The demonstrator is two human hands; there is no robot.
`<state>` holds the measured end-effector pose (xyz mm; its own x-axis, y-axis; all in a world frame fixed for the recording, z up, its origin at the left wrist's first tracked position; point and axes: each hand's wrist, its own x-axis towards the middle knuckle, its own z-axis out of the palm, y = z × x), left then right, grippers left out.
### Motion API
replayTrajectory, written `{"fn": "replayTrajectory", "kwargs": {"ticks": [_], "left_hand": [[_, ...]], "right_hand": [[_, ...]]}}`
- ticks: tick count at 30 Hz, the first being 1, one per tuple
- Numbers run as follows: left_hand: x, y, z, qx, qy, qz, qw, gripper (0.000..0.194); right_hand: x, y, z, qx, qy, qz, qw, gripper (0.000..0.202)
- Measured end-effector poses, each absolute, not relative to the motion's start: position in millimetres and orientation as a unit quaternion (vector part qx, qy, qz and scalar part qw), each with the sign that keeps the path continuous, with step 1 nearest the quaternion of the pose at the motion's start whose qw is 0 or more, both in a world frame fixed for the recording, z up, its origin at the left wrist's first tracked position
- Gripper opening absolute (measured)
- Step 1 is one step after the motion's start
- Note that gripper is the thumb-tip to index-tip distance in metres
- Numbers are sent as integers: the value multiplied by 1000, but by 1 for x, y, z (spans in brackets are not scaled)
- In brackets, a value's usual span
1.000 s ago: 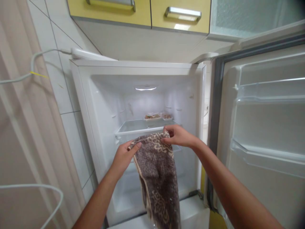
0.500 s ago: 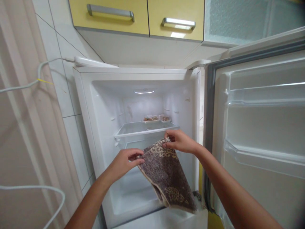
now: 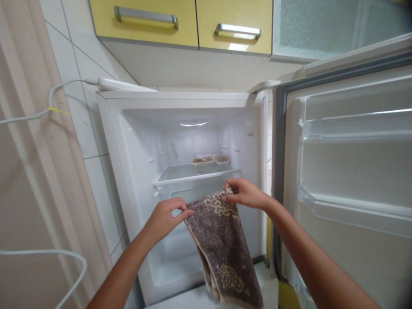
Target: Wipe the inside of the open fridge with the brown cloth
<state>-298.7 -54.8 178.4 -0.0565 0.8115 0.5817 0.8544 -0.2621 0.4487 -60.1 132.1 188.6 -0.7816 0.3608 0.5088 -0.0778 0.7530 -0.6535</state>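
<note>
A brown towel [image 3: 222, 240] with a beige pattern hangs folded between my hands, in front of the open refrigerator [image 3: 135, 193]. My left hand [image 3: 169, 216] pinches its upper left corner between thumb and fingers. Higher up, my right hand [image 3: 247, 193] pinches the upper right corner. The top edge of the cloth slants up toward the right, and its lower part drapes over the front edge of the compartment. Behind it, a glass shelf [image 3: 180, 172] bears two small food packs [image 3: 203, 159] at the back right.
The refrigerator door [image 3: 350, 171] stands swung out to the right, with clear door racks [image 3: 347, 210]. Yellow cabinets [image 3: 144, 32] hang above. On the left are a beige curtain [image 3: 28, 180] and a white cable [image 3: 61, 88] running to the refrigerator's top.
The towel hangs straighter and lower, its bottom swung slightly left and down. My left hand has shifted slightly left, while my right hand stays at about the same place.
</note>
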Motion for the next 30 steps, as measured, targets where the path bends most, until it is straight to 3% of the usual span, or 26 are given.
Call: {"fn": "replayTrajectory", "kwargs": {"ticks": [6,14,17,19,22,25,30], "left_hand": [[-290,-55,172,-602,-574,-555,-30,40],[-295,-56,180,-595,-615,-510,-85,41],[-312,-46,177,-608,-632,-464,-125,33],[-325,-34,174,-624,-654,-418,-93,33],[-338,-10,169,-634,-695,-335,51,18],[-340,12,164,-607,-704,-320,182,19],[-329,11,109,-610,-683,-344,209,26]], "right_hand": [[-56,120,186,-71,-886,352,294,32],[-70,132,169,-73,-853,402,324,29],[-81,146,162,-98,-870,342,341,31],[-93,156,156,-128,-879,283,361,25],[-118,172,147,-194,-873,206,396,25],[-139,184,140,-243,-849,189,429,26],[-142,177,91,-263,-832,200,446,27]]}}
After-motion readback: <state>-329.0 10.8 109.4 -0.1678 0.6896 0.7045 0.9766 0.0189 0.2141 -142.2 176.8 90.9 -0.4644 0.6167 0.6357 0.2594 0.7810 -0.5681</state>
